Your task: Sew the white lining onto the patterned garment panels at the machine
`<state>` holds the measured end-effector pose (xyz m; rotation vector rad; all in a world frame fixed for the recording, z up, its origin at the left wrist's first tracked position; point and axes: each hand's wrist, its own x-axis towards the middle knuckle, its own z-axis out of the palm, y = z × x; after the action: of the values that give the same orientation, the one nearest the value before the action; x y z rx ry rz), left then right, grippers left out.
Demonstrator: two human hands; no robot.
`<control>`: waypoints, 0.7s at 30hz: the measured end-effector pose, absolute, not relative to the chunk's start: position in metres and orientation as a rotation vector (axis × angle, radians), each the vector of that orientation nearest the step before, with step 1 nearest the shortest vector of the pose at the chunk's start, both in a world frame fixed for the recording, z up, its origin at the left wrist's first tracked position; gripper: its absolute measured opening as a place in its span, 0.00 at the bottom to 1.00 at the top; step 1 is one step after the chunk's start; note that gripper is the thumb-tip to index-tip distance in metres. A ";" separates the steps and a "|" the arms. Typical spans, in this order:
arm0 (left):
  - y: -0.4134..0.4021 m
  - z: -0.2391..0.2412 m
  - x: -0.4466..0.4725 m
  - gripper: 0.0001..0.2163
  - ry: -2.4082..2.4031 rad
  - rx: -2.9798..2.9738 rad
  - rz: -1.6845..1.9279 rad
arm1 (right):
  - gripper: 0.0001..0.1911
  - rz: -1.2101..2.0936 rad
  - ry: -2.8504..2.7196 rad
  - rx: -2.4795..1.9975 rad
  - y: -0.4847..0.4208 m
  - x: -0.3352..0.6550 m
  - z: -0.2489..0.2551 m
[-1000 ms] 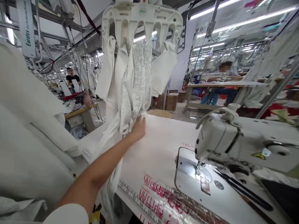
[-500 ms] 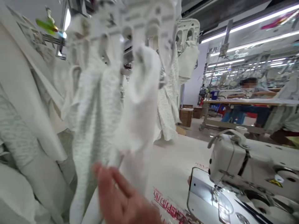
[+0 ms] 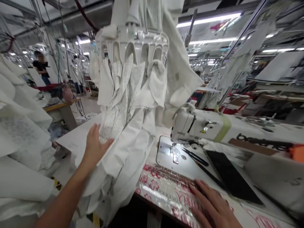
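- Several white cloth pieces are hanging right before me, just left of the sewing machine.
- A slotted white hanger is holding them up by their tops.
- The left hand is spreading its fingers beside the cloth, gripping nothing; whether its thumb is touching, I can't tell.
- The right hand is resting open-fingered on clear plastic with red writing, along the table's front.
- Black tweezers are lying near the needle.
- Farther back, another person is standing.
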<state>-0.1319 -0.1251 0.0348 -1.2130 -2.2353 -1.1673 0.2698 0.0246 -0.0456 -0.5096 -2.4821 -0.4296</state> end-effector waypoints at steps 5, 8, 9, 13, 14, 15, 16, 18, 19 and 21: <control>-0.139 0.002 -0.160 0.35 -2.634 -1.348 -1.060 | 0.19 -0.157 -2.375 -0.615 0.001 0.258 -0.032; -0.155 -0.001 -0.153 0.33 -2.593 -1.439 -1.014 | 0.13 -0.038 -2.245 -0.548 -0.024 0.228 -0.022; -0.160 -0.002 -0.148 0.33 -2.552 -1.453 -1.001 | 0.13 -0.004 -2.226 -0.470 -0.034 0.211 -0.018; -0.165 -0.017 -0.132 0.35 -2.469 -1.437 -0.916 | 0.20 0.081 -2.262 -0.107 -0.073 0.120 -0.004; -0.164 -0.021 -0.132 0.33 -2.475 -1.423 -0.890 | 0.20 0.079 -2.353 0.000 -0.078 0.098 -0.002; -0.163 -0.024 -0.134 0.29 -2.486 -1.402 -0.867 | 0.19 0.067 -2.441 0.081 -0.080 0.079 -0.001; -0.162 -0.026 -0.138 0.24 -2.500 -1.376 -0.851 | 0.19 0.058 -2.502 0.104 -0.080 0.064 -0.001; -0.162 -0.024 -0.150 0.16 -2.529 -1.328 -0.839 | 0.17 0.050 -2.552 -0.039 -0.073 0.051 -0.003; -0.165 -0.021 -0.158 0.15 -2.543 -1.308 -0.845 | 0.15 0.056 -2.561 -0.140 -0.067 0.051 -0.004; -0.175 -0.012 -0.171 0.13 -2.565 -1.290 -0.881 | 0.12 0.067 -2.548 -0.304 -0.055 0.061 -0.001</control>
<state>-0.1712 -0.1749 -0.0123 -1.2896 -2.5654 -0.8810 0.0610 -0.0546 -0.0014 -0.3042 -2.5476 0.0670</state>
